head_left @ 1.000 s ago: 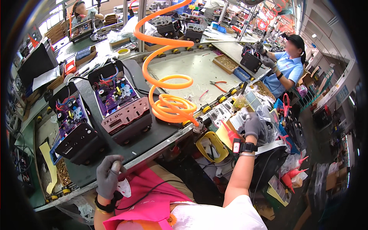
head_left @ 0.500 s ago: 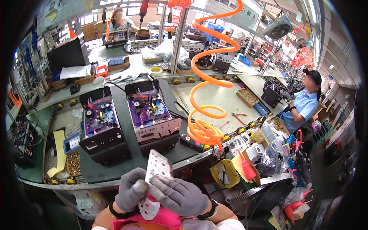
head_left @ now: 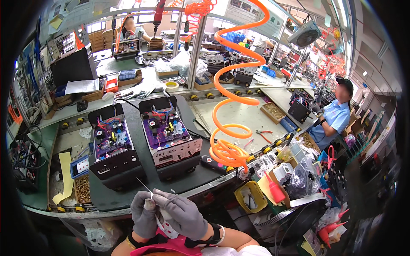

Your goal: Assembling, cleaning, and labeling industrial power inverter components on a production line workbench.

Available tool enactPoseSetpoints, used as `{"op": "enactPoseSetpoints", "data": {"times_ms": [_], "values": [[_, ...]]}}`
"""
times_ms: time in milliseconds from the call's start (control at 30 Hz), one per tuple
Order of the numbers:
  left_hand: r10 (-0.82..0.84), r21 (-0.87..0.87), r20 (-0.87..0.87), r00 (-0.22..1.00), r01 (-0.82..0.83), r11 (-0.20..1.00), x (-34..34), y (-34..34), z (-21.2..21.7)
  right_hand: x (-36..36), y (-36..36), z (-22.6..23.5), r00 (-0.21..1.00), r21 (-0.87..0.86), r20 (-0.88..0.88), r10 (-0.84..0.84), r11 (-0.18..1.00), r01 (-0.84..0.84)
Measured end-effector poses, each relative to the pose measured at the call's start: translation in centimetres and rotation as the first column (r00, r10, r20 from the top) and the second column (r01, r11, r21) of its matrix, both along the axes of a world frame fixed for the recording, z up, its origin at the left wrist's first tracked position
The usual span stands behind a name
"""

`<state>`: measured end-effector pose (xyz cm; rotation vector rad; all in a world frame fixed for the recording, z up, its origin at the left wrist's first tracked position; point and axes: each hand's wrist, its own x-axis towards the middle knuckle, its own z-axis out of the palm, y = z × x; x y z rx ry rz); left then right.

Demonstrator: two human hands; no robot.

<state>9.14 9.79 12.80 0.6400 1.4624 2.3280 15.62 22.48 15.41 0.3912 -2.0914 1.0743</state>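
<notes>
In front of my body both gloved hands pinch a thin white panel sticker (head_left: 171, 231) with punched holes. Its upper part is turned nearly edge-on, and its lower part hangs below my fingers. My left hand (head_left: 144, 214) is closed on the left side of the sheet, thumb up. The fingers of my right hand (head_left: 183, 216) press together along its upper edge. Just beyond stand two open-topped electrical units with purple circuit boards: one with a pale printed front panel (head_left: 178, 153), the other with a plain black front (head_left: 116, 166).
An orange coiled air hose (head_left: 230, 96) hangs down to the bench right of the units. Red-handled pliers (head_left: 264, 135) lie behind it. A yellow bin (head_left: 251, 197) stands at right, near a red bottle (head_left: 275, 190). A brass screw tray (head_left: 82, 190) sits left. A co-worker (head_left: 336, 115) works at far right.
Both hands have turned the panel sticker from face-on to nearly edge-on. My right hand has shifted left and its fingers have moved up to the sheet's edge.
</notes>
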Motion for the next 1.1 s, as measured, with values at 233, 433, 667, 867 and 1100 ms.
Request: {"op": "enactPoseSetpoints", "data": {"times_ms": [233,433,667,867,1100], "values": [[0.034,0.034,0.043,0.998,-0.035,0.999,-0.1,0.3,-1.0,-0.5,0.0,-0.7,1.000,-0.006,0.013,-0.006,1.000,0.006],[-0.071,0.049,0.106,0.992,0.066,0.997,-0.1,-0.3,-0.7,-0.2,-0.2,-0.7,0.999,0.062,0.027,-0.036,0.998,0.034],[0.010,-0.038,0.105,0.994,-0.006,0.999,-0.5,-0.4,-0.6,-0.6,0.1,-0.6,0.999,0.136,0.036,-0.023,0.991,0.018],[-0.108,-0.007,0.120,0.987,0.109,0.994,-1.4,-0.3,0.2,-1.0,0.3,-0.4,0.997,0.090,0.066,-0.025,0.996,0.019],[-0.136,0.152,0.204,0.969,0.106,0.983,-1.3,-0.3,-0.5,-1.5,-0.5,-0.9,0.995,0.144,0.083,-0.063,0.988,0.050]]}}
